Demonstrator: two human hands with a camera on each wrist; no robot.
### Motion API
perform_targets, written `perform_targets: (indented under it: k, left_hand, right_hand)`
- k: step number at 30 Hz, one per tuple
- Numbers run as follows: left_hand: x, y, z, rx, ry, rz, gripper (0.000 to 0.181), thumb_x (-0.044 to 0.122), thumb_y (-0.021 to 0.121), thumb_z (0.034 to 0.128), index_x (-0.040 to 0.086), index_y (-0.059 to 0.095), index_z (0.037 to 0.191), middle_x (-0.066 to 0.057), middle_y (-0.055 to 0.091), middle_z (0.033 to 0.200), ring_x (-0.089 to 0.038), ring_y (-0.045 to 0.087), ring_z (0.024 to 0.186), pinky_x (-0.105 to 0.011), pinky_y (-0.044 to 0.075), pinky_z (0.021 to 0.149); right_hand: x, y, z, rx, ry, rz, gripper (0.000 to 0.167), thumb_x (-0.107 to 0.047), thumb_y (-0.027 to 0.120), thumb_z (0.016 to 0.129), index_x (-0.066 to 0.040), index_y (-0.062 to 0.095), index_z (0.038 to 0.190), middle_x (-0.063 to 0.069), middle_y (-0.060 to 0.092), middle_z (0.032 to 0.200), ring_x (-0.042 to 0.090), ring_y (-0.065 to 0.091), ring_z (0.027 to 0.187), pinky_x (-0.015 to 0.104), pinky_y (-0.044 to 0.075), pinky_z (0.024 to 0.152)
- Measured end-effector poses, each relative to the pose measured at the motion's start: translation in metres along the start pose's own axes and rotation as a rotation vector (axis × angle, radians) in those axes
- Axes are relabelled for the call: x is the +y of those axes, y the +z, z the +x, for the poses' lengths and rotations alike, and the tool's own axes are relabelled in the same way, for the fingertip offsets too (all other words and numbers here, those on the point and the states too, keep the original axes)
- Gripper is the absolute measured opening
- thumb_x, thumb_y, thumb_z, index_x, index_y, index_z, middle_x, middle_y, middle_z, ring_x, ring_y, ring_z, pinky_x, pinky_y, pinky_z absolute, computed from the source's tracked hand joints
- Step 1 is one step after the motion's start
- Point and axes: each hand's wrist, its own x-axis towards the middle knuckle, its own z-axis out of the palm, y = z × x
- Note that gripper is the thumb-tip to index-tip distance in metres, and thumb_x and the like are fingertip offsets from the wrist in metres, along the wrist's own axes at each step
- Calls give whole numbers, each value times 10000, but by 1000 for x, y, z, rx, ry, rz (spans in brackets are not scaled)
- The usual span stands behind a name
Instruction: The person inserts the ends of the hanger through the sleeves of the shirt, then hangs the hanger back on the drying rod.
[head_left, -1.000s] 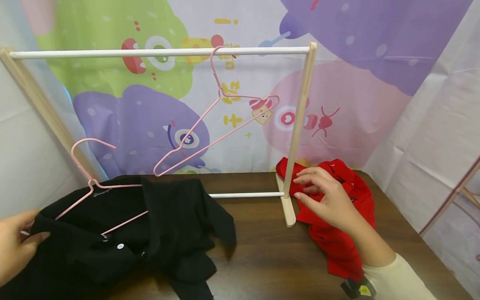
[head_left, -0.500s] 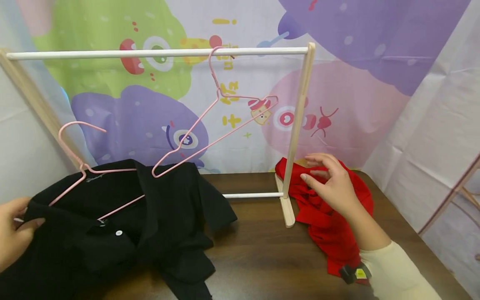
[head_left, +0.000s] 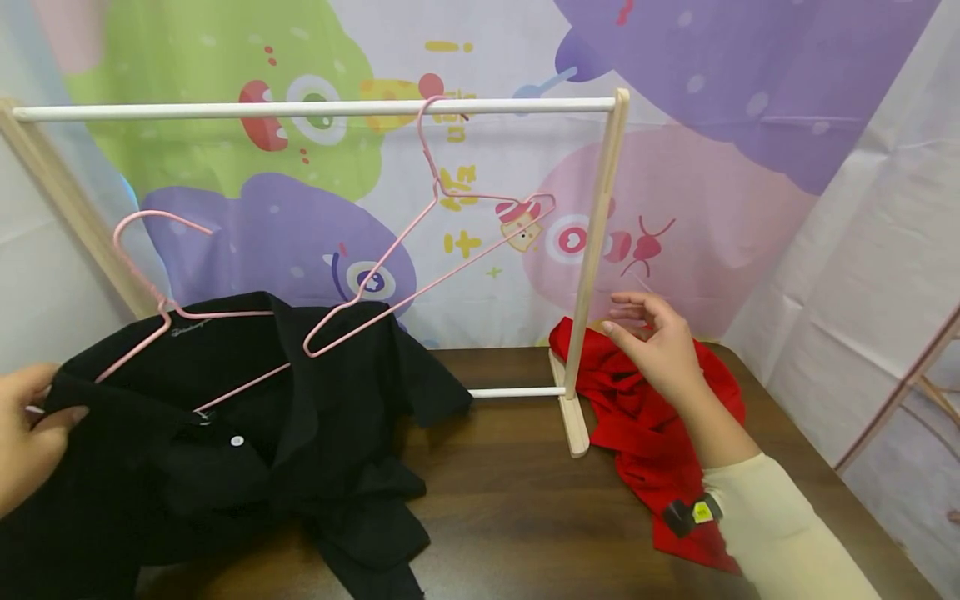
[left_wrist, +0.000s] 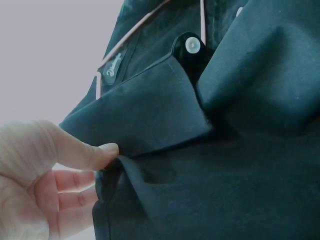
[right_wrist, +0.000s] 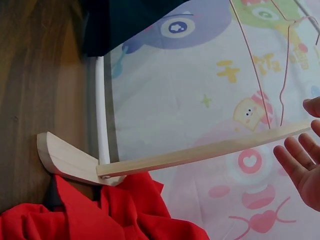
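A black shirt (head_left: 345, 400) with a white button hangs on a pink hanger (head_left: 225, 314) at the left of the head view, its hook pointing up. My left hand (head_left: 30, 442) pinches the shirt at its left edge, thumb on top; the left wrist view shows the thumb (left_wrist: 107, 152) pressing the cloth below the collar. My right hand (head_left: 663, 346) is held in the air beside the rack's right post (head_left: 597, 242), fingers spread and slightly bent, holding nothing. Below and behind it lies a crumpled red garment (head_left: 637, 450) on the table.
Another pink hanger (head_left: 437, 185) hangs bare from the white rail (head_left: 315, 109) of the wooden rack, partly in front of the shirt. The rack's right foot (head_left: 574, 427) stands on the brown table (head_left: 510, 517). A printed cloth (head_left: 480, 308) hangs behind.
My left hand has raised the black shirt and its hanger a little toward the rail. My right hand has shifted slightly right and up, away from the post.
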Motion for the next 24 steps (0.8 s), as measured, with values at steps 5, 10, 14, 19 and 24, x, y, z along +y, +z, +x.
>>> perform_targets:
  k: [5, 10, 14, 19, 24]
  left_hand:
    - [7, -2, 9, -11, 23, 45, 295, -307, 593, 636, -36, 518, 727, 251, 495, 664, 226, 332, 632, -68, 306, 465]
    - [20, -6, 23, -51, 33, 91, 285, -306, 612, 649, -49, 521, 732, -217, 559, 626, 227, 312, 641, -60, 300, 455]
    - [28, -11, 35, -108, 3, 130, 257, -282, 618, 664, -58, 534, 757, -301, 554, 668, 201, 307, 643, -80, 288, 443]
    - [33, -14, 50, -142, -2, 177, 233, -238, 622, 669, -43, 522, 748, -285, 557, 641, 127, 325, 568, -155, 271, 423]
    - [39, -15, 66, -168, -8, 230, 214, -198, 636, 679, -38, 513, 749, -307, 562, 625, -60, 403, 484, -258, 284, 443]
  right_hand:
    - [10, 1, 12, 5, 22, 57, 367, -8, 713, 863, 46, 610, 1211, 90, 645, 1112, 117, 639, 965, 174, 509, 825]
    - [15, -1, 23, -40, 55, 42, 418, 15, 697, 869, 62, 575, 1266, 195, 610, 1217, 244, 622, 1056, 157, 497, 834]
    - [18, -4, 34, -107, 128, 85, 504, 15, 662, 897, 59, 487, 1367, 225, 518, 1359, 363, 564, 1162, 160, 504, 819]
    - [22, -2, 46, -177, 176, 109, 568, -23, 646, 921, 11, 424, 1444, 204, 448, 1450, 376, 514, 1249, 160, 505, 803]
    - [29, 4, 53, -188, 204, 168, 582, -19, 633, 929, 6, 399, 1461, 210, 452, 1443, 368, 512, 1255, 206, 505, 861]
